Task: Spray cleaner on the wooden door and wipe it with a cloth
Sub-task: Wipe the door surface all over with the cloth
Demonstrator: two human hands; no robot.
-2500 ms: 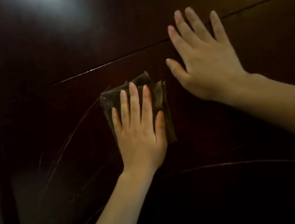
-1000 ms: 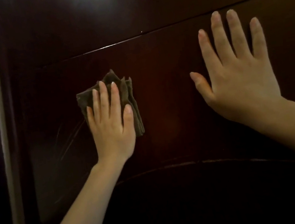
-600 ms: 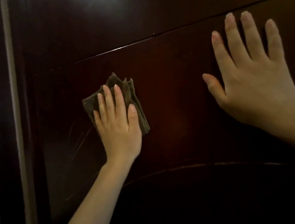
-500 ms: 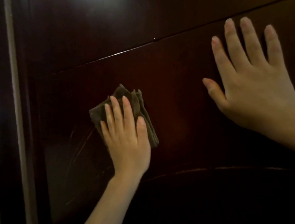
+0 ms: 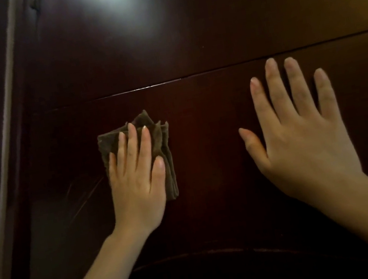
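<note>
A dark reddish wooden door fills the view. My left hand lies flat on a folded brown cloth and presses it against the door panel, left of centre. The cloth sticks out above my fingertips and along my thumb side. My right hand rests flat on the door to the right, fingers spread, holding nothing. No spray bottle is in view.
A horizontal groove runs across the door above both hands. A curved moulding arcs below them. Faint wet streaks show left of the cloth. A pale door edge strip slants down the left side. A light glare sits at the top.
My left hand has kept sliding the cloth over the panel left of centre, moving leftward then shifting slightly down. My right hand stays flat on the door.
</note>
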